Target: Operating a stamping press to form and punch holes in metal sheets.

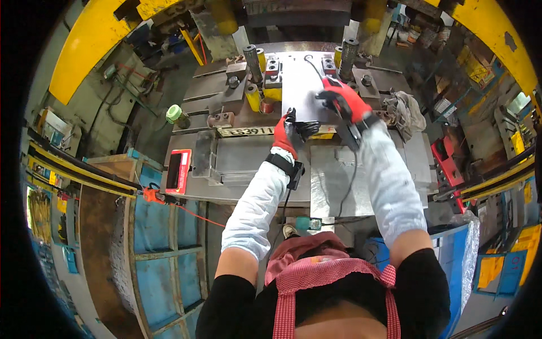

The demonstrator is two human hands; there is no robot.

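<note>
A bright flat metal sheet (302,85) lies in the press between the die posts. My left hand (292,133), in a red and black glove, is at its near edge, thumb raised and fingers spread to the right. No held thing shows there. Over the sheet's right side is my right hand (345,104), gloved alike. Its fingers are blurred by motion, so their grip is unclear. A thin dark curved rod with a looped end (309,60) lies over the sheet, leading toward that hand. Both wrists carry strapped black devices with cables.
Stacked metal plates (243,159) sit near the left hand, with another sheet (339,178) to their right. Grey rags (405,114) lie at right. A red-cased dark slab (178,170) and green-lidded bottle (175,114) stand left. Steel guide posts (252,63) flank the die.
</note>
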